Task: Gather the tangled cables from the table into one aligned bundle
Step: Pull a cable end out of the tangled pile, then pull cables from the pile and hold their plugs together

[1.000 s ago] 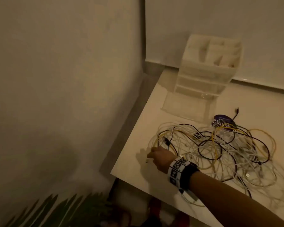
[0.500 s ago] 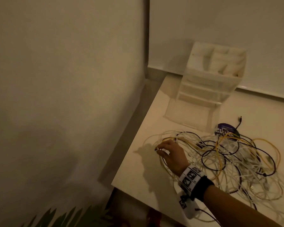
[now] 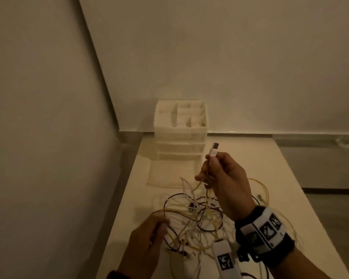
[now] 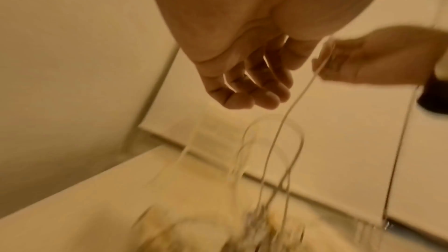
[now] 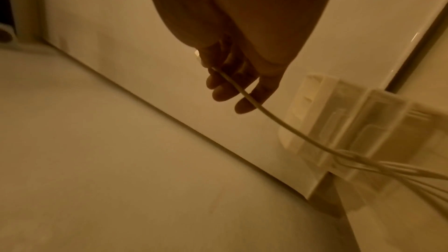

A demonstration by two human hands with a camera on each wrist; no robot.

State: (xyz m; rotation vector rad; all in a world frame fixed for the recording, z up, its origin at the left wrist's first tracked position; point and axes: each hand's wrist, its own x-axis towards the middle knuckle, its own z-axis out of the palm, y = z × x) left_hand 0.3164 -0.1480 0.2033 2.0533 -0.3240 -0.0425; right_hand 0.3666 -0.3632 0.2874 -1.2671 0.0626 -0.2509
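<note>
I see my right hand (image 3: 224, 182) pinching a white cable (image 5: 244, 94), plug (image 3: 213, 150) above the fingers (image 5: 219, 91). Left hand (image 4: 244, 76) hangs slack-fingered, holding nothing, over the tangle (image 3: 197, 218) on the worktop (image 3: 270, 178).

Two hands (image 3: 222, 184) (image 3: 147, 236) are seen. One organizer (image 3: 180, 130) is counted at frame centre. The cables (image 3: 199, 216) cannot be counted.

Cable tangle (image 3: 199, 220) on table (image 3: 290, 198); organizer (image 3: 180, 131) behind it, against wall.
</note>
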